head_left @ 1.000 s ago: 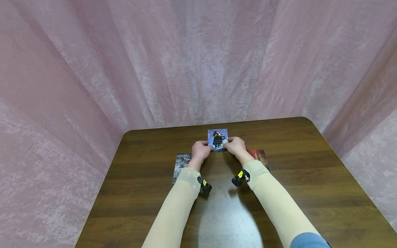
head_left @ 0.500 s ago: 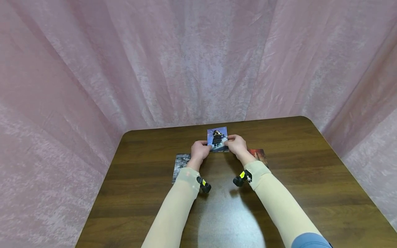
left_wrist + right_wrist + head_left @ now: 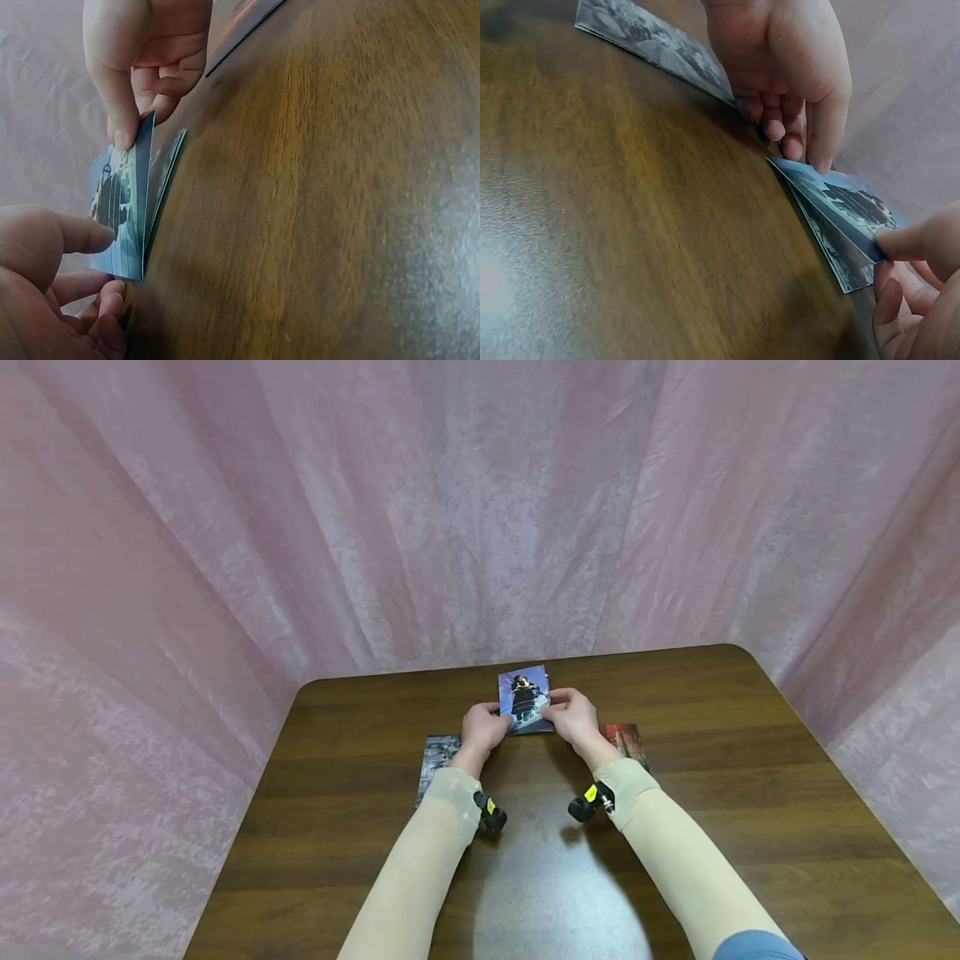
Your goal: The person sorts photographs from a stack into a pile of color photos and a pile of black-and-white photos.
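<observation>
Two hands pinch one blue photo near the tabletop's far edge: the left hand grips its left side, the right hand its right, lifting it off a small stack.

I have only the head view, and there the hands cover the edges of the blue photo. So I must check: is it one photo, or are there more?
Observer: More. The right wrist view shows the top blue photo tilted up off a second photo that lies on the table.
Operator: On which side is the gap?
Observer: At the right hand, where it pinches the top photo's edge. The photos meet near the left hand.
Operator: Does the left hand hold it too?
Observer: Yes. Its thumb lies on the picture face, with fingers underneath.
</observation>
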